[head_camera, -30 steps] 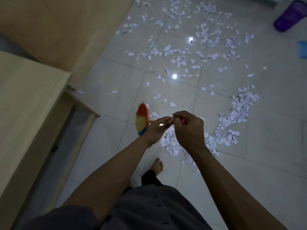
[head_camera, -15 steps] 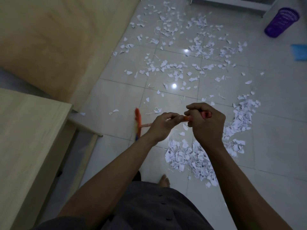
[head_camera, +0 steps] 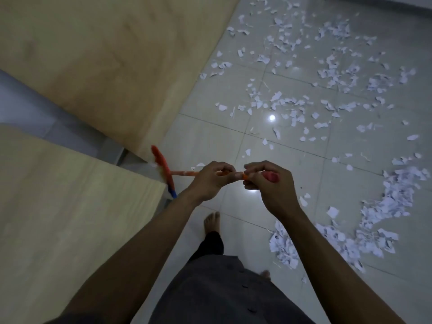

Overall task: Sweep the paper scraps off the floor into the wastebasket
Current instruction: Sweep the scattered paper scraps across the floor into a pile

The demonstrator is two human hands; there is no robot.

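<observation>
Paper scraps (head_camera: 374, 230): heap on tile floor (head_camera: 210, 136) at right, loose scatter farther out. Broom (head_camera: 167, 174): left hand (head_camera: 210, 181) and right hand (head_camera: 271, 185) both curled round its handle, a two-handed grip for sweeping force. Head beside wooden furniture (head_camera: 81, 206) corner, possibly lifted; blur hides contact. Wastebasket out of view.

floor (head_camera: 205, 136): I see glossy pale tiles with lamp glints | paper scraps (head_camera: 275, 97): thin, loose scatter over the far tiles | heap of scraps (head_camera: 378, 216): dense, lying at near right | bare foot (head_camera: 211, 224): flat on a tile between bench (head_camera: 70, 218) and heap
</observation>
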